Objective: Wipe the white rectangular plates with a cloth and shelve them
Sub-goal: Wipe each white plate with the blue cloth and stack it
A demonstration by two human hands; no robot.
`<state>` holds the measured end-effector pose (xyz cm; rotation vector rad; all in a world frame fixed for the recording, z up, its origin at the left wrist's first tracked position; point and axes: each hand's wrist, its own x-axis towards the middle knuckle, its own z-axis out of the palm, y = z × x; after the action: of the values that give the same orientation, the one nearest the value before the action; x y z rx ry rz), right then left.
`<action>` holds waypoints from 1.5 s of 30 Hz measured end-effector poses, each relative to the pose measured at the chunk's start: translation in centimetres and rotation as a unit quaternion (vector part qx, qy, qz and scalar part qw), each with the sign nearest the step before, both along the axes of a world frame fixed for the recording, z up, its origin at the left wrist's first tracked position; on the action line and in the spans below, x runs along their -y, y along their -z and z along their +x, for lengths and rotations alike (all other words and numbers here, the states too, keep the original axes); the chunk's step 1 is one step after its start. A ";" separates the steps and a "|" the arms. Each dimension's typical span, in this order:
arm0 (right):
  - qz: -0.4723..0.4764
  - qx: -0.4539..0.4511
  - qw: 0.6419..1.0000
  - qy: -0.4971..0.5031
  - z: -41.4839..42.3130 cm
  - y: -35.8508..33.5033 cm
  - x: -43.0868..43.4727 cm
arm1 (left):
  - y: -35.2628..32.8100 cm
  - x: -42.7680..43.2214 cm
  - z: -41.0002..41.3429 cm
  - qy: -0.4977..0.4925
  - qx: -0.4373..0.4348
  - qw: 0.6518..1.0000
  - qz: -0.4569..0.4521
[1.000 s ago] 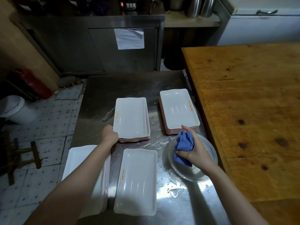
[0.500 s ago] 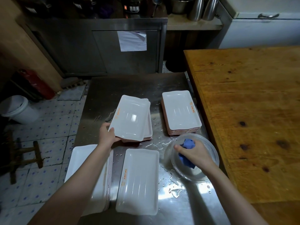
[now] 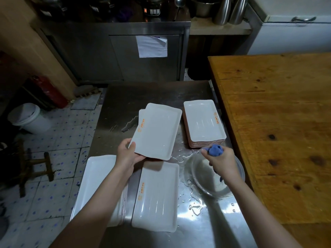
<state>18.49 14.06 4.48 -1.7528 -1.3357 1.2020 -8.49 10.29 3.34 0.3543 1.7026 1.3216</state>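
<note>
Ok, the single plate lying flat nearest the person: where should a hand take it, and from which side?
Probably its near short rim, coming from the person's side. The single plate lies flat with its length running away; the near stack sits close on its left and the lifted plate hovers by its far end. The raised rim lets a thumb pinch over fingers slid beneath.

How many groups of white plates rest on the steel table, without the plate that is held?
4: a stack far right, a mostly hidden stack behind the held plate, a stack near left, a plate near centre.
</note>
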 end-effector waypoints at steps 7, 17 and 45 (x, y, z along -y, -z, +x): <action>0.036 0.069 0.997 0.005 -0.3 0.3 0.4 | -1.0 1.9 0.1 0.038 0.012 0.999 -0.006; 0.035 0.049 0.998 0.007 -0.7 0.6 1.3 | -1.6 3.8 0.6 0.033 0.054 0.998 -0.016; -0.039 0.002 0.999 0.030 0.7 0.8 4.5 | 1.0 3.4 -0.3 -0.065 0.097 0.993 -0.033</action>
<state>19.20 9.60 3.73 -1.8386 -1.2448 1.2333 -8.81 6.90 2.38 0.0742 1.6217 1.3427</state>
